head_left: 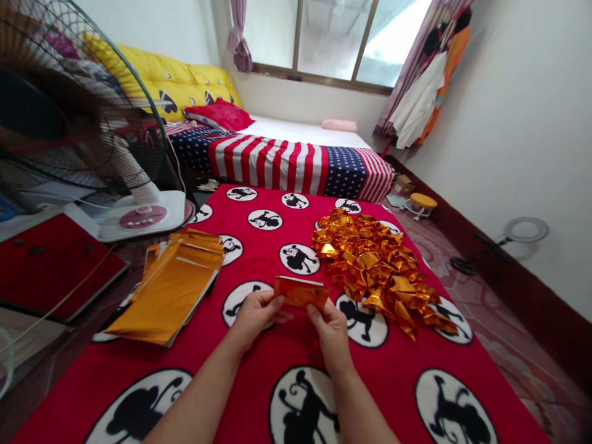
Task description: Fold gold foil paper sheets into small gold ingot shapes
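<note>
Between my hands, above the red cloth, is a sheet of gold foil paper [301, 293], partly folded, with a pale strip showing along its far edge. My left hand [259, 313] pinches its left end between thumb and fingers. At the other end, my right hand [330, 324] grips it the same way. To the left lies a stack of flat gold foil sheets [173, 290], loosely fanned. A heap of folded gold foil pieces [370, 265] spreads over the cloth on the right.
The red cloth [252, 382] printed with black monkeys in white circles covers the surface before me. A fan [145, 213] stands at left beside a dark red board [55, 265]. Beyond is a bed [287, 163]; a yellow stool [423, 201] is on the floor at right.
</note>
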The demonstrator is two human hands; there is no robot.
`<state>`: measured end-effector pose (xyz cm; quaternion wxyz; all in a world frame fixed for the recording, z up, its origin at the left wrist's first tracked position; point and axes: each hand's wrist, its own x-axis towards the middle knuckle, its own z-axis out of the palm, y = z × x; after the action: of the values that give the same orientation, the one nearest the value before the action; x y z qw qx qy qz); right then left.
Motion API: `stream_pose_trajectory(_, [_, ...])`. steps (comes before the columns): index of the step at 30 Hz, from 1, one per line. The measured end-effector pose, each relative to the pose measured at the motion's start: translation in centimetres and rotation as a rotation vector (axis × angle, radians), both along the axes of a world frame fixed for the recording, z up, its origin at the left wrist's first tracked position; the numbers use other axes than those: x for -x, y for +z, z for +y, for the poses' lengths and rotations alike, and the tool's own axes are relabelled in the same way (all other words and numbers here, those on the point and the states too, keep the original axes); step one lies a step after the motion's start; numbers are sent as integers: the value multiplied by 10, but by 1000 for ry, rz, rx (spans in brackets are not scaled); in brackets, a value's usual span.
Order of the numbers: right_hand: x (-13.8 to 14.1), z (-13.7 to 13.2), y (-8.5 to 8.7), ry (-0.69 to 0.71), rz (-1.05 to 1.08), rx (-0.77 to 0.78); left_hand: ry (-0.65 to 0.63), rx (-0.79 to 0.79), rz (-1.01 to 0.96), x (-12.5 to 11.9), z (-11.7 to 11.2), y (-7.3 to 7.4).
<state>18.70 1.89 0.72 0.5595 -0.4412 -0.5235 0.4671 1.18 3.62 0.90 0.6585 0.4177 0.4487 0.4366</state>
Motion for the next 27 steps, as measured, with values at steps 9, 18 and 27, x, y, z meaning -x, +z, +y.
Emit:
stream_pose_trajectory(9, [-2,2,3,52,-22,-2,57,-59,-17,-2,-1,4])
stream_pose_trajectory(18, [-4,4,-10,-98,-16,42,207,-159,127,-2,1,-1])
stream_pose_trajectory(27, [0,5,-11,-74,193,150,201,-139,37,-5,2,2])
